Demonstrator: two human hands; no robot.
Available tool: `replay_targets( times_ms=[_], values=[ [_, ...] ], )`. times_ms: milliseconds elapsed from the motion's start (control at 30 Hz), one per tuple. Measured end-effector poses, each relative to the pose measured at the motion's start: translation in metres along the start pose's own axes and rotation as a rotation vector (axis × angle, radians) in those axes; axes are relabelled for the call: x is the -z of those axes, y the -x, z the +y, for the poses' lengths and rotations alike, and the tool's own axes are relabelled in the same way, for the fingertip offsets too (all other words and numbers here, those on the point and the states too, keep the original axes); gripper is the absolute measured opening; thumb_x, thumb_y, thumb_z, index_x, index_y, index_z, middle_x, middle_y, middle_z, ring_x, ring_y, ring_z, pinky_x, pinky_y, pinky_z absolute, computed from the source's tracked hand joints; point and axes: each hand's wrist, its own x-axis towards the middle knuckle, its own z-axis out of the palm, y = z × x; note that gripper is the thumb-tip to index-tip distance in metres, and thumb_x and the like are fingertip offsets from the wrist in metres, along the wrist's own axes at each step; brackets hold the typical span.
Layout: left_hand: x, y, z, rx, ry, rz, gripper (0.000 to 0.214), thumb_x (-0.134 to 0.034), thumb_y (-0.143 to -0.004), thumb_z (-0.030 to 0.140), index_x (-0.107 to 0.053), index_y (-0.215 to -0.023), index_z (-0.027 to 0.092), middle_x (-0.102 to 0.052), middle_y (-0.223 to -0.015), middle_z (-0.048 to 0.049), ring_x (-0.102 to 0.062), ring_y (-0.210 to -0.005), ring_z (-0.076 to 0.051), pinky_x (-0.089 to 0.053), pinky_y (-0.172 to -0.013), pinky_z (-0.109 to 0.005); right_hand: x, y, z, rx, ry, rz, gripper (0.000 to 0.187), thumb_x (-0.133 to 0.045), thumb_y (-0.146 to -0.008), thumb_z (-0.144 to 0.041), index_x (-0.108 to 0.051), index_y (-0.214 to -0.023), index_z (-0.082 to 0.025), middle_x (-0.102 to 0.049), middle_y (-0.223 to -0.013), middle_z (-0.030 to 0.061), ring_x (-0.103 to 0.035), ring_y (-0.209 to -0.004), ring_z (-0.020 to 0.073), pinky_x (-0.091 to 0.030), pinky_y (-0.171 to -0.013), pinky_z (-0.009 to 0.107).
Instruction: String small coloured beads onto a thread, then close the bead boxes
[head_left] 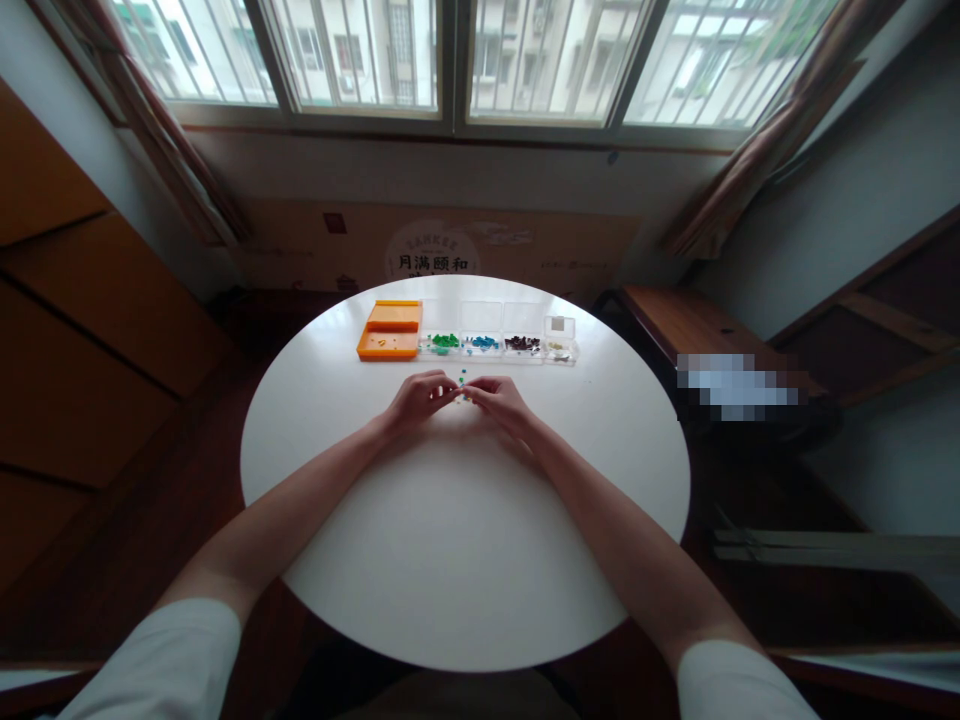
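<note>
Over the middle of the white table, my left hand [421, 397] and my right hand [501, 402] meet fingertip to fingertip. Both are closed in a pinch. What sits between the fingertips is too small to make out. Around them lie a few tiny coloured pieces [463, 372], green and blue just beyond the fingers and others partly hidden beneath. Just past my hands is a row of boxes: an orange box [388, 352] with a few orange pieces, then clear boxes of green pieces [445, 341], blue pieces [484, 343] and dark pieces [523, 344].
A smaller clear box [560, 326] with pale bits ends the row at the right, its lid raised. The round white table [450, 560] carries everything. To the right stands a wooden bench [690, 310]; a barred window and a printed cardboard panel [570, 240] are behind.
</note>
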Motion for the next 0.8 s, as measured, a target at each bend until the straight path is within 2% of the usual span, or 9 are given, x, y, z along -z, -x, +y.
replay_targets(
  times_ms=[800],
  values=[
    [-0.0008,0.0002,-0.0011,-0.014,-0.012,0.005,0.025,-0.054,-0.085,0.037,-0.067,-0.080,0.016,-0.058,-0.068,-0.0013,-0.049,-0.053,-0.007,-0.040,-0.054,-0.018,-0.0002,0.0005,-0.0011,-0.006,-0.005,-0.002,0.037,-0.067,-0.063,-0.045,-0.070,-0.076,-0.010,-0.056,-0.058,0.0011,-0.040,-0.051,0.0083,-0.028,-0.048,0.023]
  ],
)
